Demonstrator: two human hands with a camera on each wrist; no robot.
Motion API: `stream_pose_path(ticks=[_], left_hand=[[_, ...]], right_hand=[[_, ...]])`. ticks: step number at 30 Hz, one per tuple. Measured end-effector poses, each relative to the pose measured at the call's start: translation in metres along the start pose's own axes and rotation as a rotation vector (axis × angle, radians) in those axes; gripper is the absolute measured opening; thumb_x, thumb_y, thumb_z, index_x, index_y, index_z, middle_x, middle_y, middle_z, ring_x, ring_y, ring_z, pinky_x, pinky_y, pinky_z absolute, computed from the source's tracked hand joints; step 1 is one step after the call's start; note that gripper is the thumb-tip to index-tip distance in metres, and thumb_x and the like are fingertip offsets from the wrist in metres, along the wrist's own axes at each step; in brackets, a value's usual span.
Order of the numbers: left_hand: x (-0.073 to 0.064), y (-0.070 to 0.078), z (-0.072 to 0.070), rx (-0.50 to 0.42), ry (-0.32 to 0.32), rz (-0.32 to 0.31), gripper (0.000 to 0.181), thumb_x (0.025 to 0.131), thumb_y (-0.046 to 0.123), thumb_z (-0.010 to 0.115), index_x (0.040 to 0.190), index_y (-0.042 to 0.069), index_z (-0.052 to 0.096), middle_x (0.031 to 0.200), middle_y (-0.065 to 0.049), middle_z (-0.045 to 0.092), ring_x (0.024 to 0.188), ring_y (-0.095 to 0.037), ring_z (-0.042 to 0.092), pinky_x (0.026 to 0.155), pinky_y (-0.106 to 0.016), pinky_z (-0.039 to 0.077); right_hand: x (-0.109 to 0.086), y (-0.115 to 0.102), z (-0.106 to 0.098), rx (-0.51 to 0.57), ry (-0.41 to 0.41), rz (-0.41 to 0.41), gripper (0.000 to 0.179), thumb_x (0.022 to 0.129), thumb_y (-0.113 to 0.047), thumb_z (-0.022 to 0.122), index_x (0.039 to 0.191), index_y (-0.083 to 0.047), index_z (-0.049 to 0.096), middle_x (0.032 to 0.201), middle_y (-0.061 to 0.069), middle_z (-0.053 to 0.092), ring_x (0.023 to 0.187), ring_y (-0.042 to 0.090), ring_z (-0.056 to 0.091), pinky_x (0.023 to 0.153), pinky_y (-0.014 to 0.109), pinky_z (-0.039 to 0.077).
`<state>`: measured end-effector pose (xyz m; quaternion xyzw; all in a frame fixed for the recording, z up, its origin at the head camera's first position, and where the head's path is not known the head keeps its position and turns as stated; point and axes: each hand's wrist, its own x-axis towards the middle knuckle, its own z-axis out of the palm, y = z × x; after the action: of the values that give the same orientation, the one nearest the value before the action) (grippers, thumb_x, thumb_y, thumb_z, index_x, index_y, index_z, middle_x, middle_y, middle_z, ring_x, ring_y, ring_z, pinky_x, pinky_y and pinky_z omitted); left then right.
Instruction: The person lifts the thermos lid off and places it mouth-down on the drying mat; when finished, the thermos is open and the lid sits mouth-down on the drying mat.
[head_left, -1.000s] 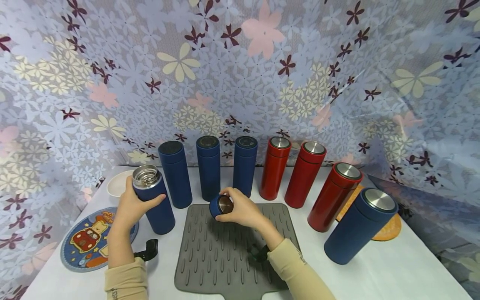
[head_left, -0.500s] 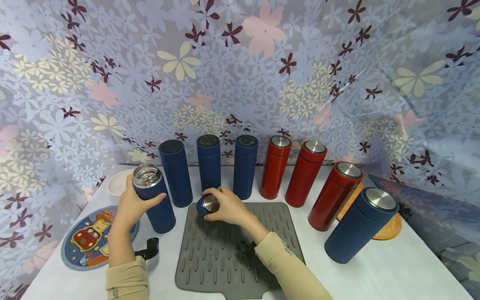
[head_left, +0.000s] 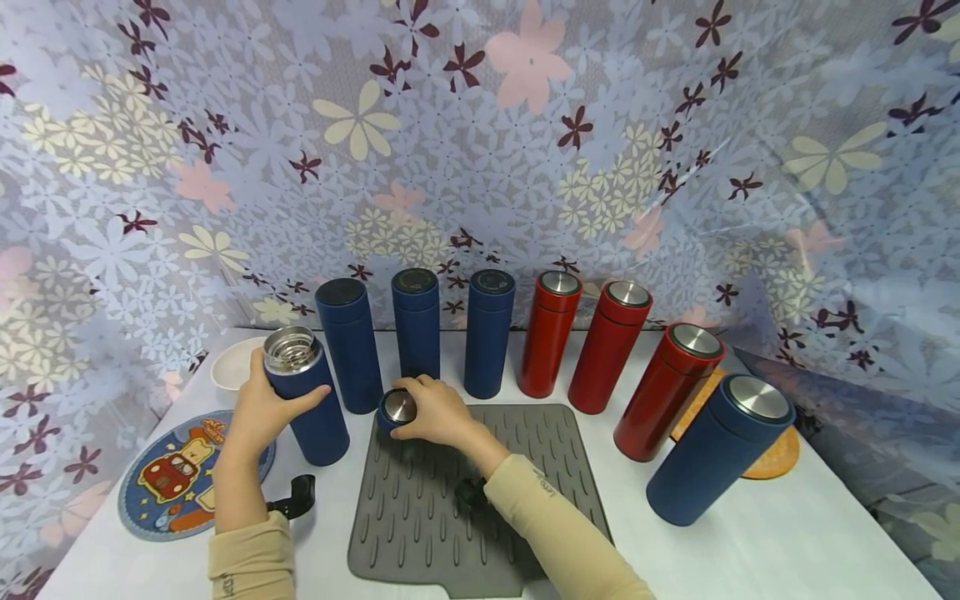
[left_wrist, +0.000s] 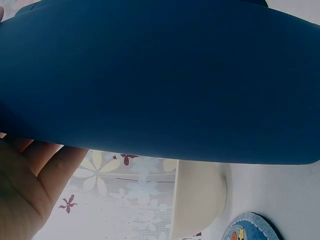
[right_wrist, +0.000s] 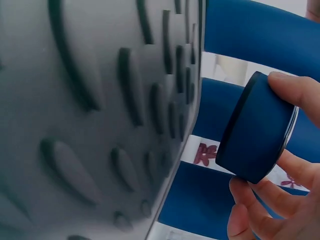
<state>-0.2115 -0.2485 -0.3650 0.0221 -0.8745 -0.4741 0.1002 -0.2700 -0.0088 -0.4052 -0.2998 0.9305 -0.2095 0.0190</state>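
My left hand (head_left: 276,404) grips an uncapped blue thermos bottle (head_left: 318,429) just below its bare steel neck. That bottle stands on the white table at the left and fills most of the left wrist view, with fingers curled behind it. My right hand (head_left: 438,414) pinches a blue bottle lid (head_left: 386,417) between thumb and fingers, its steel face turned upward. The lid hangs above the far left corner of a grey ribbed mat (head_left: 420,533), right of the uncapped bottle and apart from it. In the right wrist view the lid (right_wrist: 257,127) shows its blue side and dark rim.
Capped blue bottles (head_left: 350,354) and red bottles (head_left: 551,342) stand in a row behind the mat. Another blue bottle (head_left: 716,454) stands at the right, before an orange round mat (head_left: 776,454). A cartoon mat (head_left: 168,475) and white bowl (head_left: 234,365) lie left.
My right hand has carried the lid leftward across the mat, closer to the uncapped bottle. My left hand and its bottle have stayed in place.
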Motion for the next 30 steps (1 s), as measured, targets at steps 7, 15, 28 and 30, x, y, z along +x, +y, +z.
stream_pose_path(ticks=[7,15,28,30], left_hand=[[0.000,0.000,0.000,0.018,0.002,-0.002,0.096,0.078,0.035,0.073,0.143,0.006,0.009,0.132,-0.031,0.039,0.118,-0.048,0.041,0.091,-0.061,0.036],[-0.001,0.001,0.000,0.016,0.005,0.012,0.094,0.078,0.033,0.073,0.142,0.005,0.011,0.131,-0.030,0.040,0.118,-0.047,0.042,0.092,-0.060,0.036],[-0.001,0.001,0.001,0.021,0.010,0.011,0.094,0.078,0.032,0.073,0.142,0.006,0.010,0.133,-0.030,0.039,0.119,-0.048,0.040,0.093,-0.061,0.036],[-0.001,0.001,0.001,0.032,0.013,0.013,0.094,0.078,0.032,0.073,0.142,0.005,0.010,0.132,-0.031,0.039,0.119,-0.048,0.041,0.092,-0.061,0.036]], right_hand=[[0.006,0.002,0.009,-0.076,-0.029,-0.008,0.068,0.070,-0.041,0.078,0.129,-0.019,0.053,0.116,0.004,0.057,0.100,0.022,0.056,0.081,0.035,0.045],[0.009,0.003,0.014,-0.115,-0.050,0.002,0.067,0.068,-0.040,0.080,0.127,-0.021,0.055,0.117,0.001,0.057,0.100,0.021,0.055,0.082,0.035,0.045],[0.009,0.004,0.020,-0.142,-0.058,-0.019,0.068,0.066,-0.038,0.081,0.127,-0.022,0.055,0.117,0.000,0.058,0.098,0.020,0.055,0.077,0.033,0.045],[0.009,0.003,0.020,-0.137,-0.063,-0.011,0.069,0.067,-0.038,0.081,0.128,-0.023,0.054,0.120,0.000,0.057,0.101,0.021,0.055,0.078,0.034,0.046]])
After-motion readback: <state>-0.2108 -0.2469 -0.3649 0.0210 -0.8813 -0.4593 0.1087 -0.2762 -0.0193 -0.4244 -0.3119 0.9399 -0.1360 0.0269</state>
